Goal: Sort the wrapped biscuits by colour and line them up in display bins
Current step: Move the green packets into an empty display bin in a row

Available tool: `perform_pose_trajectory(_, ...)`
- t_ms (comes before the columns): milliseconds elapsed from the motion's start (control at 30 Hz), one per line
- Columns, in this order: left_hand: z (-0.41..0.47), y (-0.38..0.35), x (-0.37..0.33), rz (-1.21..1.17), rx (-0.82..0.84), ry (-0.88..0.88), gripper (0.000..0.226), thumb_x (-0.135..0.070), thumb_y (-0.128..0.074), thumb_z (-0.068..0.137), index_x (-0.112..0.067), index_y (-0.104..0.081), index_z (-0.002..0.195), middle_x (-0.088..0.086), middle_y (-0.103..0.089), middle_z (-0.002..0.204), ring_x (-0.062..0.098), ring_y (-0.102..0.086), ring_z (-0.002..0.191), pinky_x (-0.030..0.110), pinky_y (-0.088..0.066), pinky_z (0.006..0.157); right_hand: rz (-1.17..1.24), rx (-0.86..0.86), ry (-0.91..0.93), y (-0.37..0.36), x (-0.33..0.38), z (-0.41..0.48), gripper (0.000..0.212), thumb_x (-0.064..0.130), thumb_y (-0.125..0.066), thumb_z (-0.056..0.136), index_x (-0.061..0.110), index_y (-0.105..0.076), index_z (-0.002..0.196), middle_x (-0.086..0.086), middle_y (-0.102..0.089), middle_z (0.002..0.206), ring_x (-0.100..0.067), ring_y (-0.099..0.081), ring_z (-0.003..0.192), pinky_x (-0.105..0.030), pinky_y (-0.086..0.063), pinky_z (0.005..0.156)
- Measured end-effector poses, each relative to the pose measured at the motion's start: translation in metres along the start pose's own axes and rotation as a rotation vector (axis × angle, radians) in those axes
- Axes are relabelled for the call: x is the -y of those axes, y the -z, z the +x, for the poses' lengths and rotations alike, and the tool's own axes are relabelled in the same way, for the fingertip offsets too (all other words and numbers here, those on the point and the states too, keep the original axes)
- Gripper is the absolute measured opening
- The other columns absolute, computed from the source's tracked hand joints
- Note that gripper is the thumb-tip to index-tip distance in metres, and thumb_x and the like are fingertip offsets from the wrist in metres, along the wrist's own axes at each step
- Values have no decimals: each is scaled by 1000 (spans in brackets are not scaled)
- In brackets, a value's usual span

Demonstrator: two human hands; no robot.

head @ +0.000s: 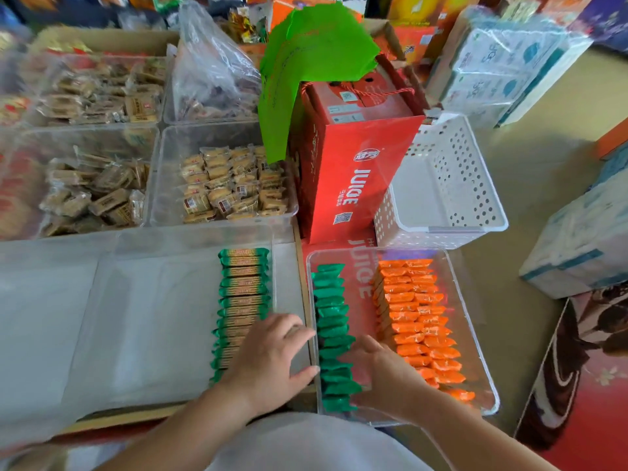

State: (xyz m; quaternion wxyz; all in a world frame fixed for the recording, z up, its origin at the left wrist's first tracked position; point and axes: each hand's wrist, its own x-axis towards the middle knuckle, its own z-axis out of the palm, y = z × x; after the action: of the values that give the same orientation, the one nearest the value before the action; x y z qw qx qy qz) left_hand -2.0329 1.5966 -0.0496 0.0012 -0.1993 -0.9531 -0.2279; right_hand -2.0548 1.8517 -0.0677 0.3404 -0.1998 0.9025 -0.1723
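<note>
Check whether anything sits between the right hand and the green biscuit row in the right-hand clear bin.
Nothing visible does. The right hand is inside the clear bin, its fingers right up against the green row, with the orange rows on its other side.

Green biscuits [243, 300], orange biscuits [418, 321] — tidy separate rows
</note>
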Motion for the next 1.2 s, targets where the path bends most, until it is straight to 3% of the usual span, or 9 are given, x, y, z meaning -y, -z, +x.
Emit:
perform_pose_trajectory(133,-3,-15,-33,168,131,114,58,-66,-52,77,-25,-74,111,-3,-69,109,21,-66,99,40,-55,89,-74,-13,89,-11,-8,7,84,59,-79,72,41,-44,146,11,-34,135,-16,-50,121,-34,-45,108)
perform_pose_trajectory(233,-12,-30,-44,181,234,242,67,-63,-57,83,-18,-63,133,-2,-65,127,22,-61,119,54,-34,116,-115,-17,112,-19,-13,9,92,63,-78,71,42,-36,150,7,-31,135,-21,-50,120,-38,-47,107)
perform_pose_trajectory(300,-21,-39,-50,196,236,299,70,-60,-52,92,-18,-50,147,-3,-60,138,19,-54,130,52,-15,124,-126,-31,136,-20,-17,11,92,63,-77,71,41,-36,150,5,-33,135,-23,-49,121,-39,-48,106)
perform_pose_trajectory(400,-28,-42,-61,179,254,379,68,-56,-49,99,-22,-33,156,-6,-53,146,14,-45,137,44,-2,126,-165,-26,175,-19,-21,12,89,61,-76,72,39,-38,150,2,-34,134,-24,-49,120,-39,-49,102)
perform_pose_trajectory(533,-27,-38,-73,152,290,492,68,-53,-44,102,-28,-20,160,-8,-58,135,13,-47,130,34,9,119,-190,-20,207,-13,-32,6,84,58,-73,76,39,-37,150,3,-36,133,-20,-48,119,-35,-50,99)
perform_pose_trajectory(667,-25,-36,-80,142,319,543,67,-54,-43,102,-32,-16,160,-9,-63,121,11,-52,122,33,10,117,-198,14,215,-9,-44,2,81,45,-74,81,37,-35,152,6,-38,142,-20,-48,124,-35,-48,103)
perform_pose_trajectory(767,-26,-37,-81,110,293,568,67,-51,-47,101,-32,-20,159,-9,-64,124,12,-52,122,38,7,123,-227,17,237,-9,-45,4,81,42,-75,81,32,-36,152,8,-40,143,-19,-48,127,-34,-49,103)
perform_pose_trajectory(1033,-28,-41,-79,2,186,599,64,-46,-56,99,-30,-32,156,-9,-58,136,11,-47,130,41,-7,127,-313,-27,231,-10,-34,13,80,56,-79,70,33,-44,138,11,-53,126,-18,-56,111,-34,-53,91)
perform_pose_trajectory(1200,-28,-43,-78,-6,173,602,63,-45,-55,100,-29,-32,156,-10,-59,134,11,-47,129,40,-7,126,-353,15,259,-10,-29,16,86,62,-71,74,42,-31,147,8,-53,129,-22,-56,114,-38,-52,92)
